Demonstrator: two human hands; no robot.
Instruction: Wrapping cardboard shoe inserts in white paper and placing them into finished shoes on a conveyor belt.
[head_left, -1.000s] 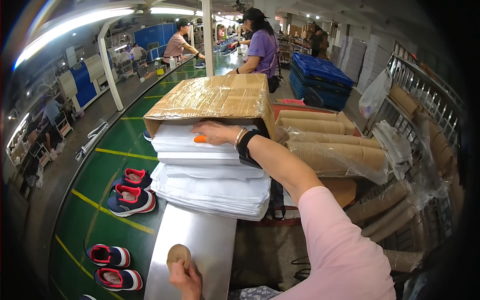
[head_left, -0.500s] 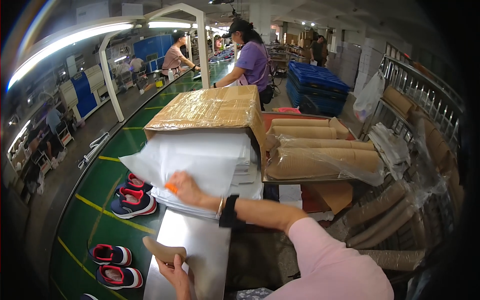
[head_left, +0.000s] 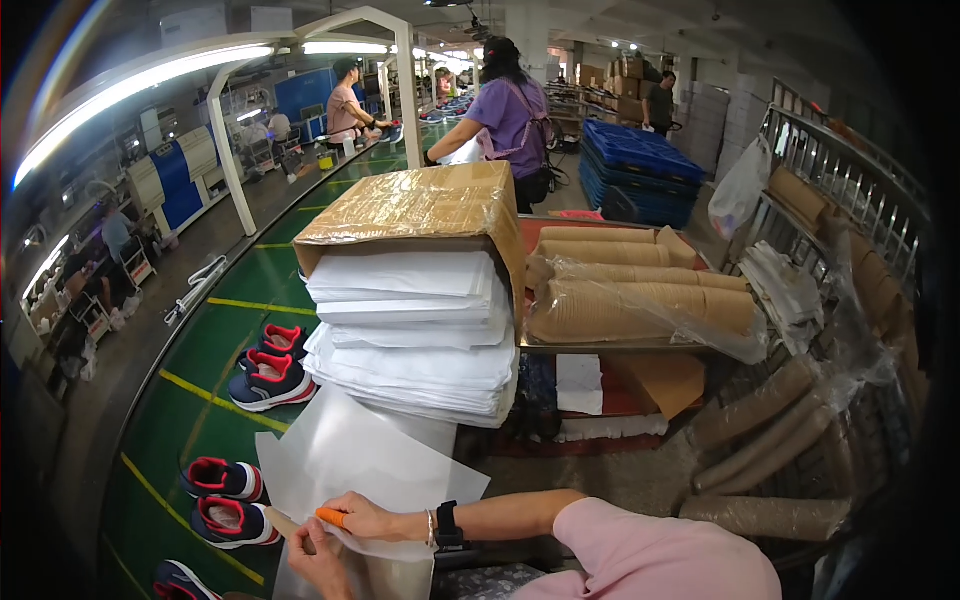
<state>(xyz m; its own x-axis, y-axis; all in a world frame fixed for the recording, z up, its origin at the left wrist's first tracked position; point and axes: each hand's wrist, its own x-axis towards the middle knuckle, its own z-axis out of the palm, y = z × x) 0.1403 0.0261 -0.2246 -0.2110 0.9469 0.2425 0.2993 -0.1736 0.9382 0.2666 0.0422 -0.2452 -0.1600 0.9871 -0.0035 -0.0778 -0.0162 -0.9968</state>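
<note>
Right hand (head_left: 362, 518) lower, beside left hand (head_left: 318, 562)

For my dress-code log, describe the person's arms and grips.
Right arm: short pink sleeve, black wristband, thin pale bracelet. Right grip: bare except an orange cover on one digit. Left grip: no glove or sleeve in view.

navy shoes (head_left: 256, 390) on green belt (head_left: 190, 342); white sheet (head_left: 345, 450) apparently on metal surface (head_left: 438, 431)

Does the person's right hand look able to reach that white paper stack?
Probably yes: the cardboard box is open toward the person, leaving the front of the white paper stack exposed. The right hand holds a loose sheet, though.
</note>
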